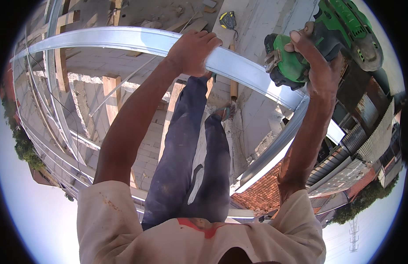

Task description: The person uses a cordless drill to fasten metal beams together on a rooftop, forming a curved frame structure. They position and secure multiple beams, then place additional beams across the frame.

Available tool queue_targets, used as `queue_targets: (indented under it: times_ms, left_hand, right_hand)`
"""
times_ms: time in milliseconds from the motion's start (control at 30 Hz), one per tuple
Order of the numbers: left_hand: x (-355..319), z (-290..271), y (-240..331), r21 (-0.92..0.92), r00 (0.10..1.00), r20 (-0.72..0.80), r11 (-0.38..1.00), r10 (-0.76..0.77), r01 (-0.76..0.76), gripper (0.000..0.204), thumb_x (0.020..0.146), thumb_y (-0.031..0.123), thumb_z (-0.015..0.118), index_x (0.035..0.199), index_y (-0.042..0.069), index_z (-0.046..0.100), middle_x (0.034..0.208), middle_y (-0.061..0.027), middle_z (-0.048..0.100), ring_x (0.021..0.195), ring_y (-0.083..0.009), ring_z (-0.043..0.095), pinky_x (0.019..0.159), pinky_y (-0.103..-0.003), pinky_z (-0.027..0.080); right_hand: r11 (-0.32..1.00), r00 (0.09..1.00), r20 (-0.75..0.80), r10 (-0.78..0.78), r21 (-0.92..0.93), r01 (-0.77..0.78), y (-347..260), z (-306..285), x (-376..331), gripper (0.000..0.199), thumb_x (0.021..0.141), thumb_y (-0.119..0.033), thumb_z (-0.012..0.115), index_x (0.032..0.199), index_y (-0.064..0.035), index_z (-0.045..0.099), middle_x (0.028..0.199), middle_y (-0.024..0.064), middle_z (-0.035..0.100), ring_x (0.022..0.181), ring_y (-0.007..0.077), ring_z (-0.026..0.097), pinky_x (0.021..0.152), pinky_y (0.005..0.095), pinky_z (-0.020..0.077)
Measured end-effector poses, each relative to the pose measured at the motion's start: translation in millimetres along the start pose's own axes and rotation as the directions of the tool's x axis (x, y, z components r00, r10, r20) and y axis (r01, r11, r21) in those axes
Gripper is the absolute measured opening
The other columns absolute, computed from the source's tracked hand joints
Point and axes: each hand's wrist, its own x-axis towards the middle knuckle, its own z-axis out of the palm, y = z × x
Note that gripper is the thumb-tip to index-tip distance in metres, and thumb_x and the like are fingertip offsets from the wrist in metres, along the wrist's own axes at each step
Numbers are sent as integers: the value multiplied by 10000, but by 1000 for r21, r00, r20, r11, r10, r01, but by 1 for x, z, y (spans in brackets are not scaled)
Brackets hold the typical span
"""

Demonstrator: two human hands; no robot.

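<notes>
A: Where's our metal channel (142,38)?
B: Spans in front of us: long, smooth, shiny, lipped edges. Our left hand (194,53) curls over it, fingers bent past the far edge.
A: Right hand (319,68)?
B: Wrapped on the grip of our green-and-black plastic power tool (351,26), near the channel's right end. Yellow-black tape measure (228,20) lies on pale masonry beyond.

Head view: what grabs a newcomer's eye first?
Probably the bulky green-and-black power tool in the right hand, upper right. Then the long, shiny silver metal channel arching across the upper half, the left hand on it. A yellow-and-black tape measure lies beyond, top centre.
</notes>
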Motion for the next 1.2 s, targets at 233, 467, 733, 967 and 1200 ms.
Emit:
queue_targets:
  times_ms: [233,467,733,967,1200]
  left_hand:
    - [-2,-4,8,66,1000,20,998,-23,21,751,602,297,877,1265,119,571,1155,-97,652,1090,-299,644,959,-432,471]
    - [-1,6,3,86,998,-48,996,37,-32,800,592,312,878,1293,113,549,1161,-111,653,1105,-320,636,963,-456,469]
    - [-3,1,5,135,1000,18,991,8,-10,771,606,274,879,1279,96,546,1128,-112,659,1077,-333,644,910,-465,491]
    - [-7,2,1,74,998,-50,996,46,-42,722,619,250,871,1256,98,568,1108,-99,658,1066,-313,653,912,-446,500]
    - [-5,-10,9,140,1000,28,990,14,-18,635,636,242,819,1210,93,593,1067,-65,663,1032,-246,672,903,-400,480]
  right_hand:
    - [980,984,61,-166,-102,172,22,-27,-106,290,832,-31,779,1065,-35,607,763,51,686,734,162,701,1065,492,465]
    - [985,985,20,-170,16,170,51,-35,-186,256,860,3,712,1062,-37,559,703,35,648,670,156,659,1051,509,453]
    - [999,998,65,26,44,-29,65,-32,-292,212,889,-24,670,1022,-34,505,703,41,642,659,135,629,1082,505,417]
    - [933,929,91,359,-45,-356,96,-1,-346,242,866,26,709,1062,-34,579,737,15,616,697,116,630,849,352,508]
    - [849,828,188,529,-109,-518,132,49,-353,180,871,37,693,1000,-13,577,771,51,609,658,135,632,611,302,516]
